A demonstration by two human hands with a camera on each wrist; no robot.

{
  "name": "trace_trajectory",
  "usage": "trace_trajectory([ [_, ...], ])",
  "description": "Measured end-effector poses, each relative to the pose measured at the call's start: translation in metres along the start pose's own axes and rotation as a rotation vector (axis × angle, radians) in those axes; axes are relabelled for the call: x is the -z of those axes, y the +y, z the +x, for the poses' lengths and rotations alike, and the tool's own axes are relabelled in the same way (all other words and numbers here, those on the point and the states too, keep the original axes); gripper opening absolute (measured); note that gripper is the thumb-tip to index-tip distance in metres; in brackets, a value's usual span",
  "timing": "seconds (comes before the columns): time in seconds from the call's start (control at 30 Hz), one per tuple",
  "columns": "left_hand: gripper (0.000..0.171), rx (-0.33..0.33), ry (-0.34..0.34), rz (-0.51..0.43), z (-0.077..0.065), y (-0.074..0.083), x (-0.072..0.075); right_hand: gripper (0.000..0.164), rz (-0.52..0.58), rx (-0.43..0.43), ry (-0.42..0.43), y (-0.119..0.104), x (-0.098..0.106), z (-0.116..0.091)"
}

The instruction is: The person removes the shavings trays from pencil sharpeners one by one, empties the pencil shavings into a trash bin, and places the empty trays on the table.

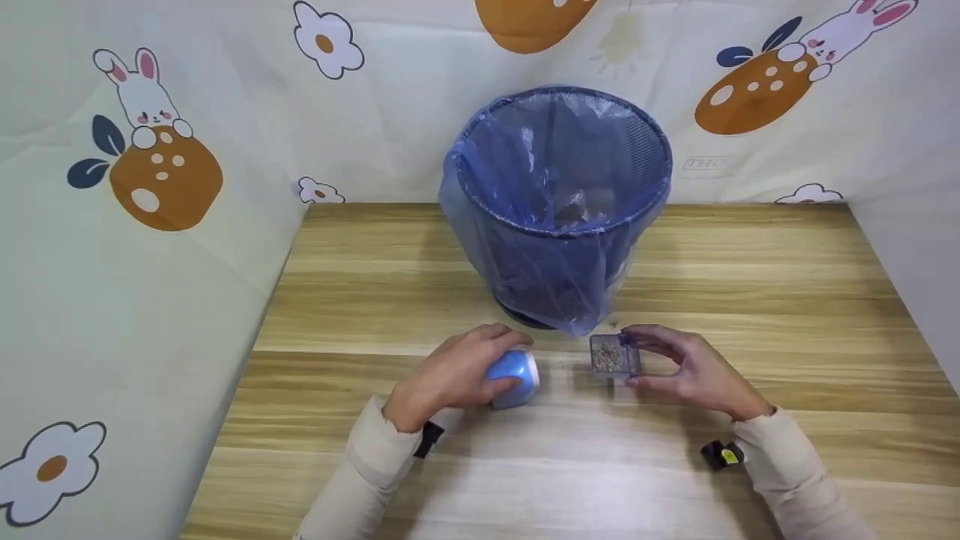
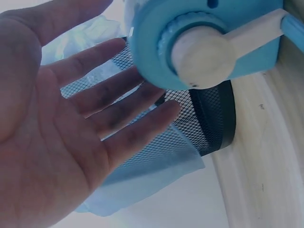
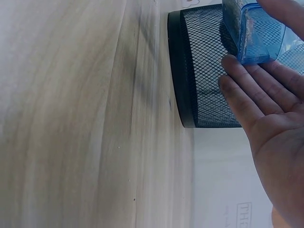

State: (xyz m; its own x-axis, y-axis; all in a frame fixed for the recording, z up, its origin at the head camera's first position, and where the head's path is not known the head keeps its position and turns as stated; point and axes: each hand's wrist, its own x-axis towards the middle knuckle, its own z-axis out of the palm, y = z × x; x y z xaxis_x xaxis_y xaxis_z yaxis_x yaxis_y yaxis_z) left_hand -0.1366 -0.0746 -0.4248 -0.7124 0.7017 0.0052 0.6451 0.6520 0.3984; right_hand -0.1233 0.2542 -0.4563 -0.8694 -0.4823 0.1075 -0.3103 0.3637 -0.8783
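Observation:
My left hand [image 1: 461, 371] grips a blue pencil sharpener [image 1: 514, 379] in front of the bin, thumb on the near side and fingers over the far side. Its white crank [image 2: 204, 57] and ribbed collar show in the left wrist view. To the right, my right hand [image 1: 694, 367] pinches a small clear shavings drawer [image 1: 611, 352] between thumb and fingers. Shavings [image 1: 609, 358] lie inside it, its open top facing up. In the right wrist view the bluish drawer [image 3: 259, 38] overlaps the bin, with fingertips at its lower edge.
A mesh bin [image 1: 555, 277] lined with a blue plastic bag [image 1: 457, 187] stands at the back of the wooden table [image 1: 360, 277], just beyond both hands. Part of the bag hangs over its front. Patterned cloth walls [image 1: 247, 97] rise behind and to the left.

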Motion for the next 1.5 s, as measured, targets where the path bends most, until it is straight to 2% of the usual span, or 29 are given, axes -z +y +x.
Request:
trace_trajectory([
  [0.23,0.038,-0.041,0.123,-0.011,0.001,0.001,0.008,0.061,0.007,0.038,0.009,-0.001,0.003,-0.001],
  [0.53,0.029,-0.137,0.381,0.025,0.004,0.002,0.018,0.06,0.017,0.047,0.023,-0.001,0.005,-0.003],
  [0.7,0.028,-0.173,0.499,-0.017,0.006,0.01,0.028,0.061,0.008,0.009,0.03,-0.003,0.008,-0.004],
  [0.9,0.026,-0.239,0.672,-0.053,0.009,0.018,0.043,0.062,0.017,0.015,0.045,-0.006,0.012,-0.004],
  [1.13,0.026,-0.269,0.856,-0.07,0.016,0.025,0.061,0.062,0.007,0.011,0.054,-0.004,0.014,-0.006],
  [1.33,0.028,-0.28,0.946,-0.059,0.025,0.028,0.067,0.066,0.012,0.025,0.059,0.016,0.016,-0.006],
  [1.5,0.03,-0.272,0.974,-0.027,0.028,0.028,0.069,0.067,0.024,0.042,0.059,0.022,0.019,-0.005],
])
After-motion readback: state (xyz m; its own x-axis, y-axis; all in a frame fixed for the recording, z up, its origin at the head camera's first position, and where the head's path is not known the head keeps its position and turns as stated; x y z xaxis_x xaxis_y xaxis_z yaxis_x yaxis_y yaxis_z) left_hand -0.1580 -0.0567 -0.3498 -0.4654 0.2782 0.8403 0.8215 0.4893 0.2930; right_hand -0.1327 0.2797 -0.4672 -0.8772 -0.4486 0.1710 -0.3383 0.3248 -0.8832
